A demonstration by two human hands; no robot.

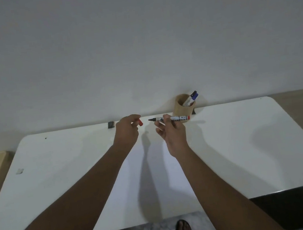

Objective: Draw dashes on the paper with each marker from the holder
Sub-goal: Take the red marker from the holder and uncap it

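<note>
My right hand (171, 131) holds uncapped marker (169, 118) level at frame center, tip pointing left twd red cap (140, 123) pinched in my left hand (127, 131), holder (183, 105) just behind.

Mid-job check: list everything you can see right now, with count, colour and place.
table: 1, white, fills the lower frame, against the wall
paper: 1, white, centre of table, under the arms
holder: 1, brown, far edge of table, right of centre
markers in holder: 2, dark caps, leaning right
marker: 1, white body, red end, uncapped, in right hand
cap: 1, red, in left hand
small dark object: 1, far edge, left of the hands
feet: 2, floor below the table
left hand: 1, raised above table
right hand: 1, raised above table
</note>
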